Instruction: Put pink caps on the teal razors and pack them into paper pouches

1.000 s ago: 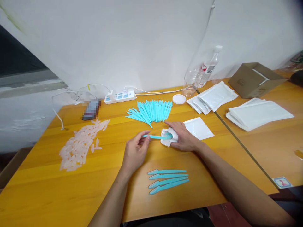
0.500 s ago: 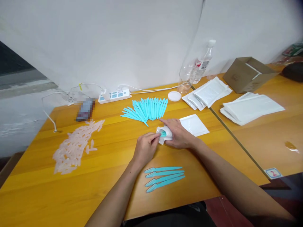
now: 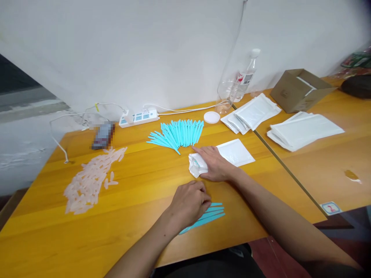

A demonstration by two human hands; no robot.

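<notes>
My right hand (image 3: 213,164) lies on a small white pouch (image 3: 196,165) at the middle of the wooden table (image 3: 130,193), fingers curled round it; a turquoise tip shows in its mouth. My left hand (image 3: 189,202) rests over a short row of turquoise plastic sticks (image 3: 213,214) near the front edge, fingers bent down onto them. Whether it grips one is hidden. A fan of several more turquoise sticks (image 3: 176,135) lies behind the pouch. A flat white pouch (image 3: 236,151) sits just right of my right hand.
A heap of pale pink caps (image 3: 89,179) lies at the left. A power strip (image 3: 138,117), a blurred phone (image 3: 102,135), a white lid (image 3: 211,116) and a plastic bottle (image 3: 245,79) stand along the wall. Stacks of white pouches (image 3: 304,131) and a cardboard box (image 3: 298,90) occupy the right table.
My left hand pushed a turquoise stick into the white pouch, let go, then moved back and down onto the row of sticks near the front edge. My right hand stayed on the pouch.
</notes>
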